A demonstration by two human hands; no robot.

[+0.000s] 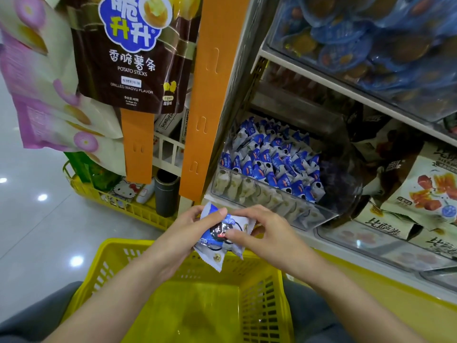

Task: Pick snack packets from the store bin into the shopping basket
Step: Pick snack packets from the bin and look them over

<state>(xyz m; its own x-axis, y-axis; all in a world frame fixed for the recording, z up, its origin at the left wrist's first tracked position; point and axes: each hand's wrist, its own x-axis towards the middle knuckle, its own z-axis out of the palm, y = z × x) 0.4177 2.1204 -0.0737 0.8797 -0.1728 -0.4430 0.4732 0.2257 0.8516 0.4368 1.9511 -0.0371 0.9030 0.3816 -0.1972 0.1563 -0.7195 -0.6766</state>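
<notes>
Head view: a hanging brown bag (133, 58) reads "POTATO STICKS" and "GRILLED WAGYU FLAVOR". Left hand (183, 233) and right hand (268, 233) both pinch a small bunch of blue-and-white packets (218, 241), print too small to read, above the far rim of the yellow basket (116, 246); more lie piled in the clear bin (262, 198)
</notes>
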